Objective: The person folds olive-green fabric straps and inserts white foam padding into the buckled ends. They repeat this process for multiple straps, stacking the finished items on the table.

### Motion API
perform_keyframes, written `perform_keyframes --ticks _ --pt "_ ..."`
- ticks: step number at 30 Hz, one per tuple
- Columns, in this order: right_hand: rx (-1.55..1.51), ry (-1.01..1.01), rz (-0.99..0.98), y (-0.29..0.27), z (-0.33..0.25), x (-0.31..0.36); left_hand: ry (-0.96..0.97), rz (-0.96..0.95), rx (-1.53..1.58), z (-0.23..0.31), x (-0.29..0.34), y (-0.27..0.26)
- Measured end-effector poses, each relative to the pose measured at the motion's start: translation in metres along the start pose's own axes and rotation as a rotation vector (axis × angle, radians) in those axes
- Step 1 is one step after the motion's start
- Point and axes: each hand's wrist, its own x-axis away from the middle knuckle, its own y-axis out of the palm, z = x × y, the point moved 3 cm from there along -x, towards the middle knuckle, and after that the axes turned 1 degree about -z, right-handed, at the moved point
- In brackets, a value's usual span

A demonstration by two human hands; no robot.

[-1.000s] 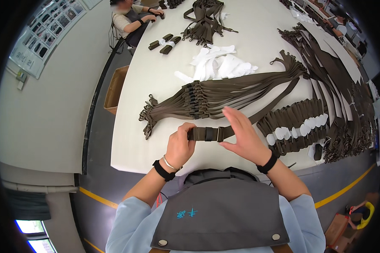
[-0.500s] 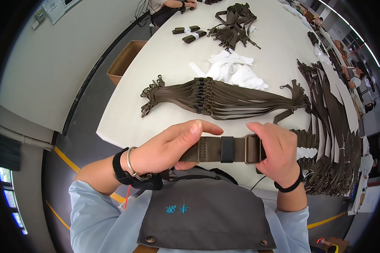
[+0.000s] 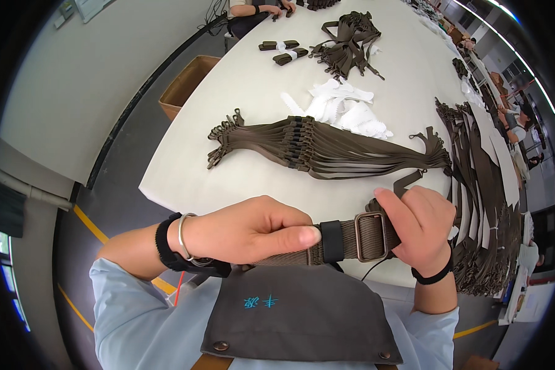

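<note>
A brown webbing strap (image 3: 349, 239) stretches between my two hands, just in front of my apron. My left hand (image 3: 259, 231) grips it, with the thumb laid along its face near a dark keeper loop (image 3: 333, 242). To the right of the loop sits a metal rectangular slide buckle (image 3: 371, 236), threaded on the strap. My right hand (image 3: 422, 228) is closed round the strap just beyond the buckle. Beyond my hands, a fanned row of similar straps (image 3: 351, 151) with metal hooks lies on the white table (image 3: 191, 179).
White paper pieces (image 3: 345, 105) lie behind the row. A strap heap (image 3: 351, 43) and two rolled straps (image 3: 290, 56) are farther back. More straps (image 3: 481, 240) hang at the table's right. A brown bin (image 3: 188, 86) stands left; another person's hand (image 3: 274, 10) is at the far edge.
My left hand has slid right along the strap and its thumb now presses down near the loop. The strap has tilted, its right end higher, and my right hand has shifted slightly right.
</note>
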Motion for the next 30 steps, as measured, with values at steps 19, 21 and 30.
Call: perform_keyframes --ticks 19,21,30 --pt "-0.636 -0.039 -0.036 0.03 -0.008 -0.012 0.176 -0.025 0.551 0.002 -0.016 0.022" --pt "-0.692 -0.022 -0.03 0.031 -0.005 -0.013 0.216 -0.045 0.565 0.004 -0.019 0.02" --pt "-0.96 0.174 -0.079 0.063 0.019 0.002 0.09 0.096 0.442 -0.012 -0.045 -0.012"
